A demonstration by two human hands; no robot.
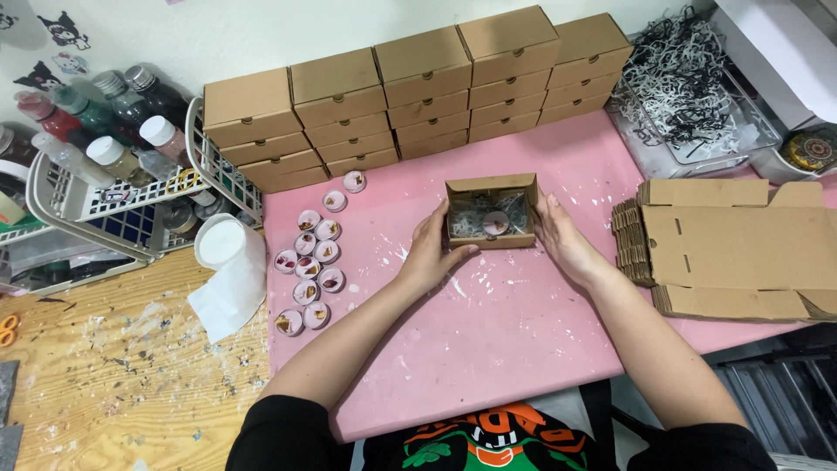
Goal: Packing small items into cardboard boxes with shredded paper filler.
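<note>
Cupping the small open kraft box (491,212) at mid-mat, the left hand (433,253) and right hand (565,237) press its short side walls, fingers together; light, thin cardboard likely buckles, so low corners suit gripping, sparing the candle (495,223) inside.

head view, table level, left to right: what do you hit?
White basket of bottles → paper towel roll → cluster of small round candles → left hand → open cardboard box → right hand → stack of flat box blanks.
</note>
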